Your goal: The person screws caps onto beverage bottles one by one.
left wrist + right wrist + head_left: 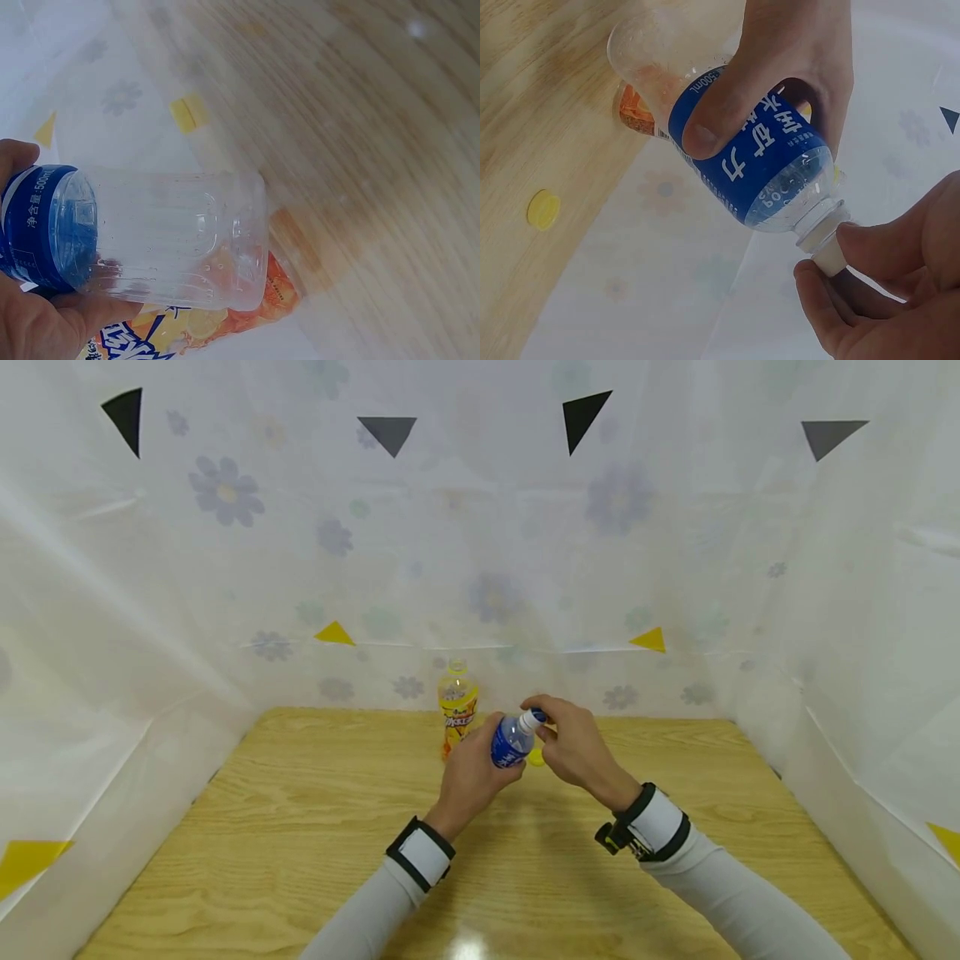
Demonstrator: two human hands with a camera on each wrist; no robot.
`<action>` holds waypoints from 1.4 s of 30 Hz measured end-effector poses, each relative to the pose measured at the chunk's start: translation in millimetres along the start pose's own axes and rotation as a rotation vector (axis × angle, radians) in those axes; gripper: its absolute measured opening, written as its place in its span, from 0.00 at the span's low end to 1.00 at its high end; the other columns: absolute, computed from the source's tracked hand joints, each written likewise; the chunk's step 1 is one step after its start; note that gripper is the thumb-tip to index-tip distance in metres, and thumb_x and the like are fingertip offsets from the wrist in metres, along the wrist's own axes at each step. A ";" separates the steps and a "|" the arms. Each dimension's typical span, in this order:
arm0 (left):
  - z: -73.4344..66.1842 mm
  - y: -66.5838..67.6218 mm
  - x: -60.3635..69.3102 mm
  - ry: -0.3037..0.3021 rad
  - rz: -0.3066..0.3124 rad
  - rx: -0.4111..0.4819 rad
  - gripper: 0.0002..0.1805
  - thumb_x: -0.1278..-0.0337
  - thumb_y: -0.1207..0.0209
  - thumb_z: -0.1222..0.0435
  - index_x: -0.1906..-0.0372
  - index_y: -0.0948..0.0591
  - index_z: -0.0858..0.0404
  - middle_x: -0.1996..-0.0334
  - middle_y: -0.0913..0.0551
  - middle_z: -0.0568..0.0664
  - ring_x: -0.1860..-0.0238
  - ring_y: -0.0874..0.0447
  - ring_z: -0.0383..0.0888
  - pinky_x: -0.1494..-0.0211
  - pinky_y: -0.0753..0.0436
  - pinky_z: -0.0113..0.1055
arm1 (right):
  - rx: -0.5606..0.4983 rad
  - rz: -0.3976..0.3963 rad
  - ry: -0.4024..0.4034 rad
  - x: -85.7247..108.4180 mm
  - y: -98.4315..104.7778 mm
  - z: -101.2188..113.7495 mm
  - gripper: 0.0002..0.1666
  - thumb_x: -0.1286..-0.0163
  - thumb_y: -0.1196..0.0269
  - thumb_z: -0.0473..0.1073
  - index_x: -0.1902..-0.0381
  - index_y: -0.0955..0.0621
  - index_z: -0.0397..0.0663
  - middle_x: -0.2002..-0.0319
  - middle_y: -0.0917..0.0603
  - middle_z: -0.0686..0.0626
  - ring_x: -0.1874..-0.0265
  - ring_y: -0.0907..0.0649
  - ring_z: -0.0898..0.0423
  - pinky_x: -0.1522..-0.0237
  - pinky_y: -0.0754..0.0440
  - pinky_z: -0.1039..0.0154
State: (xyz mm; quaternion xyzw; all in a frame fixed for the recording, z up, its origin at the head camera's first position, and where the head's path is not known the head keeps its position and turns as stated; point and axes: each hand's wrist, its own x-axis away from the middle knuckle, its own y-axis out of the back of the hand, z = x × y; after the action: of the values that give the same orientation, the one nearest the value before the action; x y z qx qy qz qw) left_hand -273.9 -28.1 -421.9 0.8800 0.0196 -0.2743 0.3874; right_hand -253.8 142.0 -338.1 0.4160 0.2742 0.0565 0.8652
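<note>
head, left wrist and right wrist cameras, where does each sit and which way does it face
Head: on the person's head, facing forward and down at the table; left hand, right hand and sleeves show.
Left wrist: on that wrist, facing the blue bottle's clear lower part; part of the left hand shows.
Right wrist: on that wrist, facing the bottle's neck and white cap; both hands show.
Head and right wrist share both hands, the blue bottle and the yellow cap.

Left fingers (709,135) in a wrap, right fingers (817,304) pinched.
</note>
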 end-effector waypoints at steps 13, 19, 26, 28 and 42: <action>-1.0 1.2 0.0 -0.002 -0.003 0.011 0.40 0.51 0.24 0.56 0.33 0.28 0.57 0.47 0.15 0.52 0.50 0.13 0.48 0.48 0.14 0.44 | 0.014 0.004 -0.044 0.1 0.9 2.3 0.19 0.29 0.40 0.32 0.41 0.20 0.38 0.48 0.15 0.38 0.52 0.15 0.43 0.52 0.16 0.45; -1.8 0.9 0.0 0.003 0.003 0.005 0.40 0.51 0.24 0.55 0.33 0.28 0.57 0.47 0.15 0.53 0.50 0.13 0.48 0.48 0.14 0.44 | 0.029 -0.002 -0.044 -0.9 0.7 0.8 0.17 0.29 0.38 0.33 0.44 0.20 0.35 0.53 0.15 0.39 0.56 0.15 0.45 0.54 0.15 0.48; -2.4 1.3 0.4 -0.014 0.013 -0.005 0.40 0.51 0.24 0.54 0.33 0.28 0.56 0.47 0.15 0.52 0.50 0.13 0.47 0.49 0.14 0.44 | 0.064 -0.030 -0.037 -1.4 -1.1 -2.5 0.11 0.30 0.36 0.35 0.52 0.19 0.36 0.62 0.17 0.43 0.68 0.21 0.52 0.65 0.20 0.56; -1.9 0.7 0.1 -0.018 0.012 -0.011 0.40 0.51 0.24 0.54 0.33 0.28 0.56 0.47 0.15 0.52 0.50 0.13 0.47 0.49 0.14 0.44 | 0.070 -0.048 -0.024 -1.7 -2.5 -4.0 0.09 0.30 0.36 0.36 0.54 0.19 0.37 0.64 0.18 0.44 0.70 0.23 0.53 0.68 0.23 0.58; -3.3 -3.6 3.0 -0.016 0.021 0.006 0.40 0.52 0.23 0.54 0.33 0.28 0.55 0.46 0.15 0.52 0.48 0.14 0.48 0.46 0.15 0.44 | 0.079 -0.125 0.028 2.7 -7.3 -11.7 0.07 0.30 0.36 0.38 0.67 0.23 0.42 0.74 0.25 0.48 0.75 0.28 0.55 0.72 0.31 0.60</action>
State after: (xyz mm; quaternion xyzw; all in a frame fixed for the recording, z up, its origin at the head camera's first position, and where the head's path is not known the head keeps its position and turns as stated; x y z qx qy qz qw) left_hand -270.7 -23.8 -424.0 0.8790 0.0065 -0.2775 0.3877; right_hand -258.6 146.3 -350.6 0.4308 0.3141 -0.0027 0.8460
